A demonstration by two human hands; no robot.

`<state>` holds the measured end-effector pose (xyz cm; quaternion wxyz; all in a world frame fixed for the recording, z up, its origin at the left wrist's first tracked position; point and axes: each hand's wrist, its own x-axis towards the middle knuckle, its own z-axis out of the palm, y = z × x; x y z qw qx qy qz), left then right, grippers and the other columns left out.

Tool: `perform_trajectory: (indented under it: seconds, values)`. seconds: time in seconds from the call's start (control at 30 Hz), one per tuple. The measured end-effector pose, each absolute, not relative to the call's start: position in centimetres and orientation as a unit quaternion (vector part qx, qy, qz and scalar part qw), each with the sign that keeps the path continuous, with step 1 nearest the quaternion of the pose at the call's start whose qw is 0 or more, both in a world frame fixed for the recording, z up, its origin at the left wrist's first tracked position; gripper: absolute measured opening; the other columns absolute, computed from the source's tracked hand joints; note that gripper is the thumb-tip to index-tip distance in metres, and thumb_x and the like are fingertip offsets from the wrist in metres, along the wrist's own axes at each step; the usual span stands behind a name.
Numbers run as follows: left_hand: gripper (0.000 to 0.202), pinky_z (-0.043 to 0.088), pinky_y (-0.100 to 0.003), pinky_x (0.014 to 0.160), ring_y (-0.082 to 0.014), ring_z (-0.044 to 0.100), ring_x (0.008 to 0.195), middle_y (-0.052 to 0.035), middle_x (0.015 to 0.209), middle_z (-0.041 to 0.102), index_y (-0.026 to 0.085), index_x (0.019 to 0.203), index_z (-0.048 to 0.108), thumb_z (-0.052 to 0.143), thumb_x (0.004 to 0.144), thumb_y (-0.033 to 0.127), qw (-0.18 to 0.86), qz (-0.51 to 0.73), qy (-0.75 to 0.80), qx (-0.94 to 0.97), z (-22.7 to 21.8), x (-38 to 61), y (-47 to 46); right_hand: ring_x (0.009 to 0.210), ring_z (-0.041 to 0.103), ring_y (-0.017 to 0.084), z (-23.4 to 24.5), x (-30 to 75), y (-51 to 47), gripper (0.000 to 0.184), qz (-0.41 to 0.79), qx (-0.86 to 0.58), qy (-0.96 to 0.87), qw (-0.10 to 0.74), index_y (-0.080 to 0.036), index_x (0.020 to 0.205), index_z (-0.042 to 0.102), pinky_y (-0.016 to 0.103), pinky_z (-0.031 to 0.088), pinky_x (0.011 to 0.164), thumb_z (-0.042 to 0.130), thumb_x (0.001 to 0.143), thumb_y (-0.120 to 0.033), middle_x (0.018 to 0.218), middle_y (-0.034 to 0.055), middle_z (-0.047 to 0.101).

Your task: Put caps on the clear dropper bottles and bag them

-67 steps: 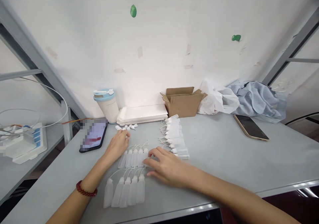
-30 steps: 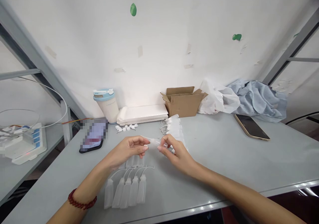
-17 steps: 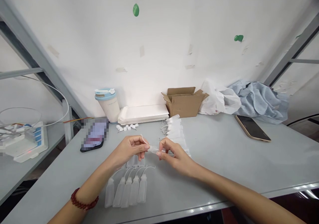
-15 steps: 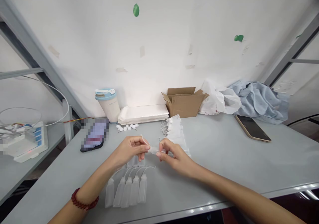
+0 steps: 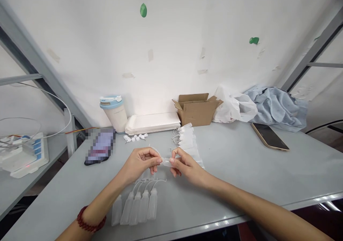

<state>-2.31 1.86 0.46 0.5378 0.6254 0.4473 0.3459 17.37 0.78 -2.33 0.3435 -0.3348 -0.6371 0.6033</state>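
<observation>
A small translucent plastic squeeze bottle [image 5: 167,163] is held lengthways between my hands over the middle of the table. My left hand [image 5: 142,163] pinches its nozzle end, and a thin curved tube [image 5: 154,148] rises behind those fingers. On the other side, my right hand [image 5: 187,165] grips the bottle body between thumb and fingers, hiding part of it. Several like bottles with curved tube nozzles [image 5: 137,207] lie in a row near the table's front, below my left hand. More bottles [image 5: 187,138] lie in a column behind my right hand.
Small white caps [image 5: 135,137] lie before a stack of white envelopes [image 5: 154,122]. A cup [image 5: 115,115], an open cardboard box [image 5: 198,111], a plastic bag [image 5: 227,107] and blue cloth [image 5: 278,107] line the wall. Phones lie left [image 5: 102,146] and right [image 5: 270,136].
My right fingers have shifted their grip on the bottle, with the thumb now lying along it. The tube shows more behind my left fingers. The view has moved slightly.
</observation>
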Motion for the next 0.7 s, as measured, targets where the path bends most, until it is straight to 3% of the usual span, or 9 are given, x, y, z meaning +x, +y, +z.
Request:
perform_trajectory:
  seconds: [0.13, 0.37, 0.53, 0.7]
  values:
    - [0.015, 0.049, -0.024, 0.052, -0.0112, 0.055, 0.053, 0.0012, 0.061, 0.06, 0.014, 0.068, 0.063, 0.072, 0.068, 0.026, 0.525, 0.381, 0.437, 0.623, 0.42, -1.94, 1.51, 0.051, 0.04, 0.009, -2.25, 17.35, 1.09, 0.039, 0.658, -0.341, -0.578, 0.342, -0.021, 0.083, 0.034, 0.024, 0.03, 0.055, 0.05, 0.082, -0.057, 0.055, -0.0066, 0.052]
    - [0.014, 0.049, -0.023, 0.057, -0.0111, 0.055, 0.062, -0.001, 0.073, 0.062, 0.014, 0.067, 0.065, 0.075, 0.066, 0.024, 0.516, 0.418, 0.404, 0.628, -0.05, -1.85, 1.68, 0.051, 0.039, 0.008, -2.19, 17.33, 1.05, 0.039, 0.658, -0.356, -0.559, 0.358, -0.021, 0.082, 0.036, 0.024, 0.031, 0.056, 0.052, 0.08, -0.057, 0.055, -0.0063, 0.052]
    - [0.021, 0.051, -0.025, 0.063, -0.0136, 0.061, 0.066, -0.0014, 0.071, 0.064, 0.015, 0.078, 0.067, 0.066, 0.076, 0.036, 0.557, 0.346, 0.442, 0.612, -0.01, -2.16, 1.85, 0.054, 0.04, 0.009, -2.18, 17.46, 0.88, 0.032, 0.596, -0.339, -0.622, 0.378, -0.022, 0.084, 0.035, 0.024, 0.032, 0.056, 0.045, 0.087, -0.052, 0.059, -0.0056, 0.051]
    - [0.034, 0.048, -0.024, 0.054, -0.0121, 0.056, 0.051, -0.0004, 0.055, 0.06, 0.013, 0.066, 0.063, 0.054, 0.084, 0.041, 0.563, 0.276, 0.429, 0.65, 0.04, -2.25, 1.75, 0.055, 0.041, 0.01, -2.19, 17.52, 0.69, 0.028, 0.526, -0.369, -0.669, 0.373, -0.021, 0.085, 0.035, 0.024, 0.031, 0.055, 0.042, 0.089, -0.049, 0.06, -0.0052, 0.05]
